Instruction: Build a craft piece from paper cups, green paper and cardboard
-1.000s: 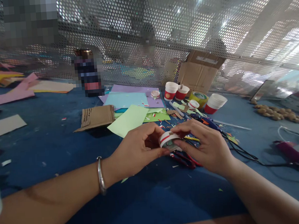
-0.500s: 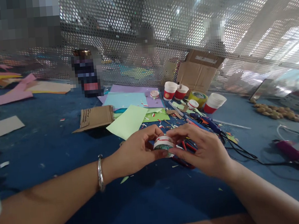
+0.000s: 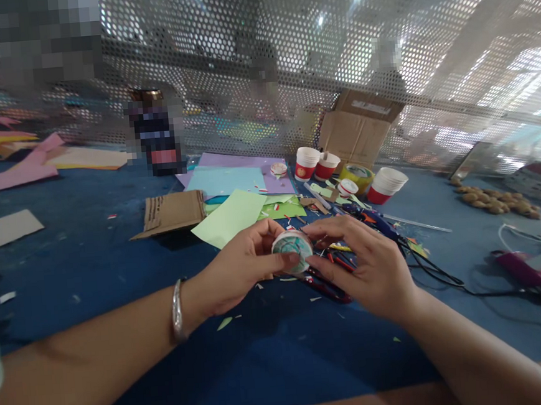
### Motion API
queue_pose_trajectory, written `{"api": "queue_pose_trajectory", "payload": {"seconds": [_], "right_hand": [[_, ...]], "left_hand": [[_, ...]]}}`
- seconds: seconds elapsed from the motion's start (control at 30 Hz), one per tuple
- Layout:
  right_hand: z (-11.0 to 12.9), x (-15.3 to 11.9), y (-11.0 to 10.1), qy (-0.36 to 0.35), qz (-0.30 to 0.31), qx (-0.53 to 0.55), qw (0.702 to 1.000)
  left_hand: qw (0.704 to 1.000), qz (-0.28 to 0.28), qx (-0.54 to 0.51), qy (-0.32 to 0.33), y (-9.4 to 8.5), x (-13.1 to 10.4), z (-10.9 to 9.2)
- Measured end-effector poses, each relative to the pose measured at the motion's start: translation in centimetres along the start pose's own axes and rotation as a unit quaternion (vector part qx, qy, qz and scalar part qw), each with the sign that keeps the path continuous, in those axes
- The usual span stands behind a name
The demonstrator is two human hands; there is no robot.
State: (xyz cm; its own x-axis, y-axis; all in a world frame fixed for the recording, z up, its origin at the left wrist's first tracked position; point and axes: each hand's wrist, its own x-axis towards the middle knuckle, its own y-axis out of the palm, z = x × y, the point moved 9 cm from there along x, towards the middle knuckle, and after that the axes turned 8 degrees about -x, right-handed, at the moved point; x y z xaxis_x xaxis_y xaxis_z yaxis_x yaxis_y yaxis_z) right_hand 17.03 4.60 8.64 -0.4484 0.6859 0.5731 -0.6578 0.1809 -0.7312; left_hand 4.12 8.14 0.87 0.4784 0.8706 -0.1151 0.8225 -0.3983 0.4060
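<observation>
Between my hands, above the blue tabletop, is a small round cut-down paper cup (image 3: 285, 246), its green-and-white patterned round face tilted towards me. My left hand (image 3: 245, 267) is closed on it, with the thumb lying across the face and the fingers behind the rim. From the other side my right hand (image 3: 366, 263) pinches its right edge between thumb and fingertips. Beneath the hands lie scissors with dark red handles (image 3: 328, 288), partly covered, and scattered paper scraps. A light green sheet (image 3: 229, 218) lies just beyond my left hand.
Behind stand stacked red-and-white paper cups (image 3: 388, 184), a yellow tape roll (image 3: 357, 174) and a cardboard box (image 3: 354, 133) by the perforated metal screen. A cardboard piece (image 3: 173, 213) lies left. At right are a glue gun (image 3: 379, 222), black cable and a purple power strip (image 3: 533, 275).
The cut-down cup has been tipped, so its patterned face now shows instead of its side wall. My left thumb has moved up onto that face.
</observation>
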Motion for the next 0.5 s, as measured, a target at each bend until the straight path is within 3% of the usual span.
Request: {"api": "queue_pose_trajectory", "payload": {"seconds": [0.13, 0.5], "right_hand": [[-0.33, -0.01, 0.02, 0.013, 0.007, 0.003, 1.0], [-0.4, -0.07, 0.89, 0.0, 0.026, -0.003, 1.0]], "left_hand": [[0.993, -0.005, -0.102, -0.064, -0.06, -0.03, 0.53], [0.987, -0.026, -0.122, -0.103, -0.7, 0.35, 1.22]]}}
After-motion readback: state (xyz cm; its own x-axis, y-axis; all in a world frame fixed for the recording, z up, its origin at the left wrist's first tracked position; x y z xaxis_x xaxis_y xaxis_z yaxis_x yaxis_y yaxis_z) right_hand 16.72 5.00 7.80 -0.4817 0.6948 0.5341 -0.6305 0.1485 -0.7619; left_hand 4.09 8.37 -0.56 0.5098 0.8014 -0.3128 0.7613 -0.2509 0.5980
